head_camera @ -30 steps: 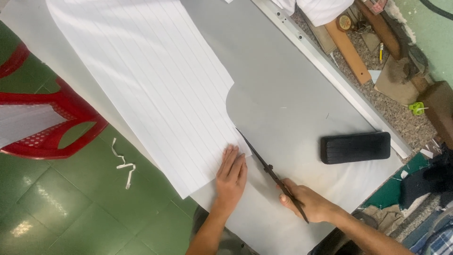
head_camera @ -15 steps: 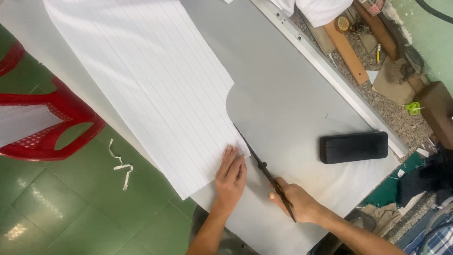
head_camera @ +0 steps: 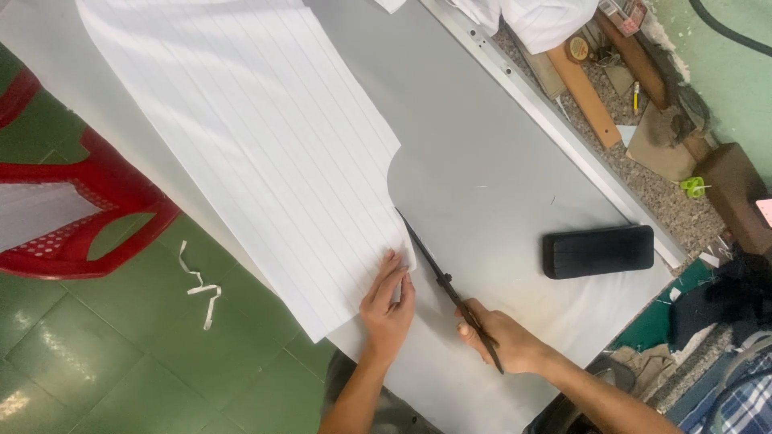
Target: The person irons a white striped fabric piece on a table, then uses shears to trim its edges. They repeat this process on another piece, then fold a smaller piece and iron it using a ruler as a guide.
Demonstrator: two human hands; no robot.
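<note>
One view only, from the head camera looking straight down. A grey table (head_camera: 498,153) runs slantwise across the picture, with a pale metal rail along its far edge. Beyond the rail lies a speckled stone ledge crowded with wooden blocks (head_camera: 585,92), a bundle of white fabric (head_camera: 539,16) and a small green object (head_camera: 691,187). To the left the floor is green tile (head_camera: 121,370), with a red plastic chair (head_camera: 88,217) and a loose white strip (head_camera: 199,285) lying on it. A black oblong block (head_camera: 597,251) sits on the table, well apart from the hands.

White striped cloth (head_camera: 265,145) covers the left part of the table, its right edge cut in a curve. The left hand (head_camera: 388,309) rests on the cloth's near corner, fingers bent and pinching up the edge. The right hand (head_camera: 500,341) is closed around the handles of dark scissors (head_camera: 446,285); the blades lie almost together on the table, tip touching the cloth's edge just beside the left fingers.
</note>
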